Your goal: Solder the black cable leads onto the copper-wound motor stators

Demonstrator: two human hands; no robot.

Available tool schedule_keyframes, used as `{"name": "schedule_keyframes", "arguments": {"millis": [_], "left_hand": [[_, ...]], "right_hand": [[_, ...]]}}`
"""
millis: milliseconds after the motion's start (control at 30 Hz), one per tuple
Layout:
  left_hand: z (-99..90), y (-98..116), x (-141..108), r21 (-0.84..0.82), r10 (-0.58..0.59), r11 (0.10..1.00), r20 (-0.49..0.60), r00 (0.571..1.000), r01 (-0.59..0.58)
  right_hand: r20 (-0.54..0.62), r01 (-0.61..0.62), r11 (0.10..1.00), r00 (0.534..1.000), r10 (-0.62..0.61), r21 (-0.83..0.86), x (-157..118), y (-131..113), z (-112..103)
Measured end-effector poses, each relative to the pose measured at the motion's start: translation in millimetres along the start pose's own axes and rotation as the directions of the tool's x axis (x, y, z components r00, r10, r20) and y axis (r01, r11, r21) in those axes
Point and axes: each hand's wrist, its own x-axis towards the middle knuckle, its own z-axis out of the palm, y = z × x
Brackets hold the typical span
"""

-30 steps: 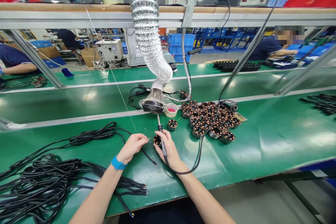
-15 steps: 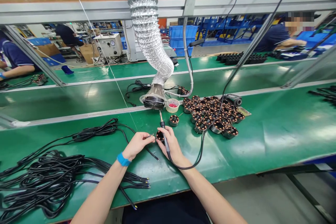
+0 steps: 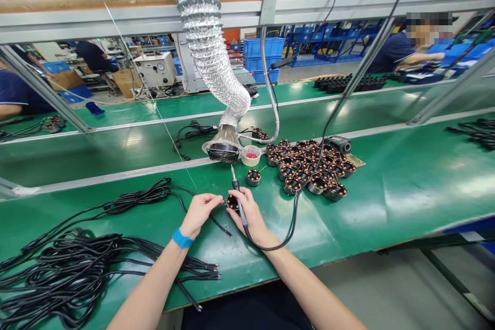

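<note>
My right hand (image 3: 250, 214) holds a soldering iron (image 3: 238, 200), its tip pointing away from me, and grips a small round copper-wound coil (image 3: 232, 202) between thumb and fingers. Thumb and forefinger of my left hand (image 3: 200, 212) are pinched together at the coil's left side, by a thin wire end; what lies between the fingertips is too small to make out. A blue band (image 3: 183, 238) is round my left wrist. Another coil (image 3: 253, 178) stands just beyond my right hand, near a round tub (image 3: 251, 155) with red contents.
Many coils (image 3: 301, 167) cluster at the right. Black cables (image 3: 69, 263) lie in bundles at the left. A fume hood (image 3: 223, 145) on a silver duct hangs ahead. The iron's cord (image 3: 296, 216) loops right. Across the bench a person (image 3: 402, 51) works.
My left fingertips have drawn slightly back from the coil. The right hand keeps its hold on iron and coil. The whole view has shifted a little.
</note>
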Motion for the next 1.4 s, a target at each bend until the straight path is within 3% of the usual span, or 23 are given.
{"name": "schedule_keyframes", "arguments": {"millis": [267,533,800,900,1000,1100,1167,1400], "left_hand": [[-9.5,-2.2,1.0,-0.135,-0.041,0.989,0.113,0.993,0.056],[-5.5,-5.0,2.5,0.005,0.067,0.998,0.059,0.996,-0.067],[-12.0,2.6,-3.7,0.195,0.264,0.929,0.246,0.933,-0.314],[-9.9,1.6,-5.4,0.117,0.158,0.972,0.319,0.934,-0.205],[-1.2,-4.7,-2.8,-0.158,0.043,0.987,0.365,0.930,0.016],[9.0,-9.9,2.8,-0.405,0.090,0.913,0.290,0.953,0.038],[12.0,-10.0,6.2,-0.461,0.123,0.888,0.236,0.964,0.000],[-5.6,-7.7,14.4,-0.171,0.165,0.973,0.038,0.986,-0.156]], "right_hand": [[-0.024,0.010,1.000,1.000,-0.010,-0.024,-2.9,-0.1,0.6],[-0.057,0.107,0.994,0.993,-0.107,-0.006,0.1,-0.6,6.5],[-0.093,0.220,0.975,0.971,-0.221,-0.021,1.3,5.4,14.6],[-0.103,0.229,0.973,0.968,-0.228,-0.003,-1.4,6.2,17.9],[-0.167,0.203,0.979,0.967,-0.195,0.035,-1.8,0.0,20.3],[-0.208,0.149,0.985,0.970,-0.128,0.089,-0.7,-8.5,21.4],[-0.190,0.133,0.985,0.976,-0.111,0.110,-0.1,-11.5,21.2],[-0.255,0.103,0.995,0.961,-0.104,-0.017,1.3,-2.0,12.0]]}}
